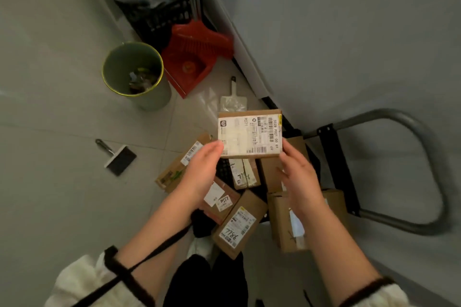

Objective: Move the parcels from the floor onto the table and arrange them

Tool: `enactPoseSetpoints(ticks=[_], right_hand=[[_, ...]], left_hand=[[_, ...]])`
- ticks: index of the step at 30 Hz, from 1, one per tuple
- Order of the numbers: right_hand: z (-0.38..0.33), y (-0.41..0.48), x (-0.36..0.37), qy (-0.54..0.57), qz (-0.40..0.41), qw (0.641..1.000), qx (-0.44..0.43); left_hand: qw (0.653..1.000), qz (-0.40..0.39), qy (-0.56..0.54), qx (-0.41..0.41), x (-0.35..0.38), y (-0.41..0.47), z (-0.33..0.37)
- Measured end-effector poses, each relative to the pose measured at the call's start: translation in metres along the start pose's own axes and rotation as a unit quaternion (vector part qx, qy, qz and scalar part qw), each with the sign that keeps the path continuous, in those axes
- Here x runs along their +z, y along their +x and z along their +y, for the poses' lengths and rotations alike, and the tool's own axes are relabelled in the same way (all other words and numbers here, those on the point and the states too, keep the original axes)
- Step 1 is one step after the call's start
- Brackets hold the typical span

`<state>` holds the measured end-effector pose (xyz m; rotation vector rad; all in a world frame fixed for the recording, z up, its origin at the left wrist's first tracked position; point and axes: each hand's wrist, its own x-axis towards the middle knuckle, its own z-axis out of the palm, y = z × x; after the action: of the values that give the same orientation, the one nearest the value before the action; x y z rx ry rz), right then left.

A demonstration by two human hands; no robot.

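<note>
I hold a small brown cardboard parcel (250,134) with a large white shipping label, lifted above the floor. My left hand (202,167) grips its lower left corner and my right hand (300,180) touches its lower right edge. Below my hands several more brown parcels lie in a heap on the floor, among them one marked "7786" (239,225), one with small white stickers (219,200), a long one at the left (183,163) and a taller box at the right (287,222). A grey table surface (349,32) fills the upper right.
A green waste bin (136,73) and a red dustpan with broom (193,57) stand on the tiled floor behind the heap. A small brush (117,157) lies at the left. A metal cart handle (409,172) loops out at the right. A dark crate (154,15) sits at the back.
</note>
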<state>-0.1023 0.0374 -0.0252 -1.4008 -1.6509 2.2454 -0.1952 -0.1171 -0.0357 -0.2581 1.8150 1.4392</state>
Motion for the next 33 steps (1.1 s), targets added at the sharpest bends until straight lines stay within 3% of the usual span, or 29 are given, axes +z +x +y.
enactPoseSetpoints(ticks=[6, 10, 13, 17, 23, 25, 28, 30, 31, 33], right_hand=[[-0.114, -0.126, 0.021, 0.04, -0.028, 0.989, -0.139], [-0.157, -0.207, 0.03, 0.106, -0.081, 0.969, -0.207], [-0.169, -0.252, 0.039, 0.174, -0.117, 0.956, -0.206], [-0.173, -0.282, 0.055, 0.19, -0.131, 0.952, -0.202], [-0.195, -0.301, 0.076, 0.213, -0.105, 0.946, -0.221], [-0.202, -0.305, 0.079, 0.239, -0.099, 0.943, -0.211], [-0.21, -0.317, 0.087, 0.337, -0.141, 0.917, -0.16], [-0.205, -0.325, 0.094, 0.344, -0.168, 0.913, -0.142], [-0.199, -0.323, 0.096, 0.317, -0.17, 0.921, -0.145], [-0.192, -0.325, 0.1, 0.304, -0.1, 0.936, -0.146]], left_hand=[[0.969, 0.035, 0.027, 0.243, -0.038, -0.118, 0.121], [0.938, 0.05, -0.005, 0.342, -0.055, -0.202, 0.17], [0.906, 0.085, 0.029, 0.414, -0.058, -0.255, 0.186], [0.865, 0.141, 0.076, 0.476, -0.063, -0.291, 0.19], [0.84, 0.192, 0.055, 0.505, -0.068, -0.316, 0.206], [0.803, 0.229, 0.094, 0.542, -0.065, -0.329, 0.216], [0.688, 0.305, 0.219, 0.621, -0.05, -0.352, 0.229], [0.623, 0.339, 0.291, 0.642, -0.034, -0.365, 0.23], [0.604, 0.345, 0.317, 0.644, -0.026, -0.371, 0.229], [0.593, 0.347, 0.341, 0.642, -0.016, -0.377, 0.224]])
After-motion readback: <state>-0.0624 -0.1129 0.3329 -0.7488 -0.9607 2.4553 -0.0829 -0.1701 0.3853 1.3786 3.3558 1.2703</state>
